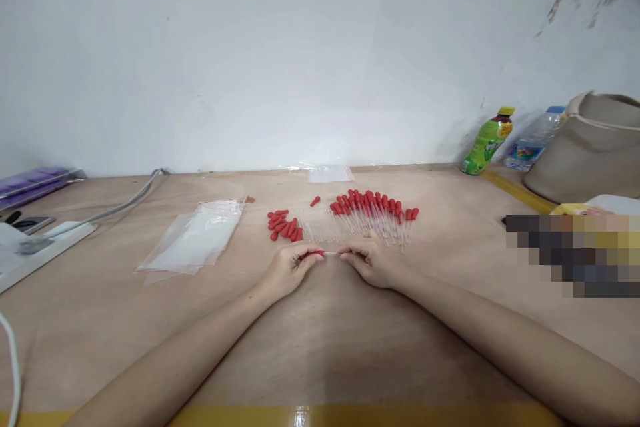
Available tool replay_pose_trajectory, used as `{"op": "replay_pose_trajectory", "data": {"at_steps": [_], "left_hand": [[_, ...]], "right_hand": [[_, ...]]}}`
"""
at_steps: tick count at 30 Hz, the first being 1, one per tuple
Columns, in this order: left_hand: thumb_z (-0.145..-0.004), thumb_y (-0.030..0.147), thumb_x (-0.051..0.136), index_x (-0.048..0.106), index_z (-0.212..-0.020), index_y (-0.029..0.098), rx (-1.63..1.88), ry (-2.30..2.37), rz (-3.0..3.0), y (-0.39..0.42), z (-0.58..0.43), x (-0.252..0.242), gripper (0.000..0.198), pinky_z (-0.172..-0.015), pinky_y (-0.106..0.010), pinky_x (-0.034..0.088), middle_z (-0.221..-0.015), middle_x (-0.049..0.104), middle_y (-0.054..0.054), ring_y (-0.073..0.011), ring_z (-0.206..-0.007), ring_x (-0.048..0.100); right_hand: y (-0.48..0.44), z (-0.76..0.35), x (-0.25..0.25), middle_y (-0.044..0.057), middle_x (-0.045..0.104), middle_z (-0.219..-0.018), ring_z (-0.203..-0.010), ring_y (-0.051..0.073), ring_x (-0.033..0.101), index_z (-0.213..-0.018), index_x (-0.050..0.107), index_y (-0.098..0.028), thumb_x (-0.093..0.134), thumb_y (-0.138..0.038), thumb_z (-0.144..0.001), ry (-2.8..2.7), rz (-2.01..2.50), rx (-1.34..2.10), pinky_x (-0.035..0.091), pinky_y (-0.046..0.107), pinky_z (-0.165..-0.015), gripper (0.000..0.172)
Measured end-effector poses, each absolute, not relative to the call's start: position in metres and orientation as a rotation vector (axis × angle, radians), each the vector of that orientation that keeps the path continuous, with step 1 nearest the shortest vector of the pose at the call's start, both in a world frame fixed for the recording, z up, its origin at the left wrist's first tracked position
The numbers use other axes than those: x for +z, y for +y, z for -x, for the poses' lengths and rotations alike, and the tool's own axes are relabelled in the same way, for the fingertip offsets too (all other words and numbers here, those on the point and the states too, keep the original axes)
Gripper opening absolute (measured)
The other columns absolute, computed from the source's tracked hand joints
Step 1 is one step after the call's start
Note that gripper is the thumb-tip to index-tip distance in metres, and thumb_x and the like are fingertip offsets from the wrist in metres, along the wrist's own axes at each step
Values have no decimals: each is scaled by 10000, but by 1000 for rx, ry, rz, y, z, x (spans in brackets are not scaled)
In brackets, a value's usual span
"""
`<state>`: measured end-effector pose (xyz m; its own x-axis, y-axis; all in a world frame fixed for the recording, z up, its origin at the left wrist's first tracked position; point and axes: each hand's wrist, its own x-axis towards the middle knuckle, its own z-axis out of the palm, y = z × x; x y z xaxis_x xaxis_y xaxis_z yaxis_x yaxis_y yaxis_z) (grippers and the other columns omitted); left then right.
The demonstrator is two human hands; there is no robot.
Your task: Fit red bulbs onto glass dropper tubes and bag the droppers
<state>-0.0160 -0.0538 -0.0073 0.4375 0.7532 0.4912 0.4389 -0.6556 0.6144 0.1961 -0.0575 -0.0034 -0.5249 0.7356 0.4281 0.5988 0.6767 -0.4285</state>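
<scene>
My left hand (294,267) pinches a red rubber dropper bulb (317,253) between thumb and fingers. From the bulb a clear dropper tube (330,254) runs level to my right hand (369,259), whose fingertips are closed on its other end. Just beyond my left hand lies a pile of loose red bulbs (283,227). Beside it is a row of bare clear tubes (320,225). A fan of droppers with red bulbs on their tubes (375,207) lies past my right hand. One single red bulb (315,201) rests apart, farther back.
Clear plastic bags (195,240) lie left of the bulbs, and another bag (330,174) sits by the wall. At right stand a green drink bottle (487,143), a water bottle (533,143) and a beige bin (590,153). A grey cable (120,203) crosses the left side.
</scene>
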Motion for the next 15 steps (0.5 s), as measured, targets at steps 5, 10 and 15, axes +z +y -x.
{"op": "replay_pose_trajectory", "data": {"at_steps": [5, 10, 15], "left_hand": [[-828, 253, 504, 633, -813, 164, 988, 1028, -2404, -55, 15, -6, 157, -609, -216, 436, -729, 639, -15, -115, -652, 572], [-793, 269, 560, 639, -866, 163, 1103, 1068, -2396, -51, 15, -7, 152, -609, -216, 458, -772, 662, -29, -118, -649, 585], [-760, 305, 598, 646, -895, 168, 1136, 1050, -2335, -48, 17, -9, 199, -602, -222, 484, -800, 675, -39, -126, -648, 605]], "right_hand": [[-54, -197, -3, 11, 634, -770, -645, 120, 502, -851, 625, -206, 416, -200, -857, -2393, 974, -63, 251, 302, -674, 209], [-56, -196, -1, 55, 614, -796, -696, 143, 509, -872, 589, -158, 390, -189, -864, -2345, 982, -115, 299, 293, -663, 201], [-53, -202, -2, 62, 580, -835, -776, 156, 509, -864, 531, -156, 413, -211, -854, -2300, 970, 152, 388, 271, -681, 130]]}}
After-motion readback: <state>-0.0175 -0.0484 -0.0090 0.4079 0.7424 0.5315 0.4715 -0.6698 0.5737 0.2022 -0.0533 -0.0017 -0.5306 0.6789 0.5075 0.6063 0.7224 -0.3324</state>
